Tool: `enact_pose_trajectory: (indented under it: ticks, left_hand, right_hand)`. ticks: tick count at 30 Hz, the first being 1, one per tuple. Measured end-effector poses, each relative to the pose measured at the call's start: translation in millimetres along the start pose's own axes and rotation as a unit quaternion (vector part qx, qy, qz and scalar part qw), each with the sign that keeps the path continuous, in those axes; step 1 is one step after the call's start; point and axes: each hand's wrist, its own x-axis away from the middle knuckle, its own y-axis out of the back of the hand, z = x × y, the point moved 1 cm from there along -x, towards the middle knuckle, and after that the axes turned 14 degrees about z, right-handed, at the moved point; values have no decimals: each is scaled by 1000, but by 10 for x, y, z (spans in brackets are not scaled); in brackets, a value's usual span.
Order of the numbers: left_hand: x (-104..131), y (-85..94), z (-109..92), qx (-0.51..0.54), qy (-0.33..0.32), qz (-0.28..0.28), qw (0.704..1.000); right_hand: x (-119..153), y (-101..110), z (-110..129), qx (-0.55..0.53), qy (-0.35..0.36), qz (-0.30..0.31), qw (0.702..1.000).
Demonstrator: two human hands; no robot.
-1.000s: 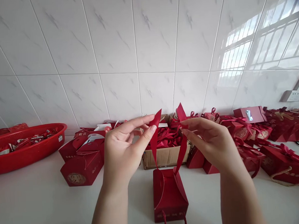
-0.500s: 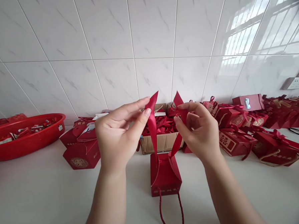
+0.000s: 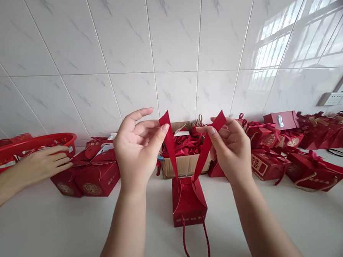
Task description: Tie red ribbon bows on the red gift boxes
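A small red gift box [image 3: 189, 200] stands on the white table in front of me, its rope handle [image 3: 184, 239] hanging toward me. A red ribbon [image 3: 170, 149] runs up from the box top in two tails that spread apart in a V. My left hand [image 3: 140, 145] pinches the left tail near its tip between thumb and forefinger, other fingers loosely raised. Near the tip of the right tail [image 3: 204, 153], my right hand [image 3: 229, 140] pinches it in the same way. Both hands are above the box, not touching it.
Behind the box stands a cardboard carton [image 3: 183, 166] full of red ribbons. At left, another person's hand [image 3: 51, 161] reaches past a red basin [image 3: 71, 137] beside red boxes [image 3: 96, 178]. Several ribboned boxes [image 3: 268, 163] line the right. A tiled wall [image 3: 172, 36] closes the back.
My hands have drawn the ribbon tails a little farther apart. Another person's hand has come in from the left, and another red box now stands beside the left-hand boxes.
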Motion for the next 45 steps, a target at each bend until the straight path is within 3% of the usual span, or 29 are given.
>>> enact_pose_trajectory:
  ticks: [8,13,15,19,32,45]
  left_hand:
    - [13,-42,-27,67,5,-18,998]
    - [-8,-34,23,142,26,33,989]
    - [-14,-21,41,154,18,24,988]
    - [-19,-4,49,136,-8,-13,991]
    - [-40,-43,18,114,6,-36,993]
    - [-97,-5,197,129,-3,-22,991]
  right_hand:
    - [8,76,52,-25,-7,-27,999]
    - [21,114,63,-6,15,-51,999]
    - [24,131,75,-9,13,-55,998]
    - [22,186,89,6,24,-75,997]
    - [4,251,62,35,27,-99,994]
    - [-53,256,-33,-20,12,-78,997]
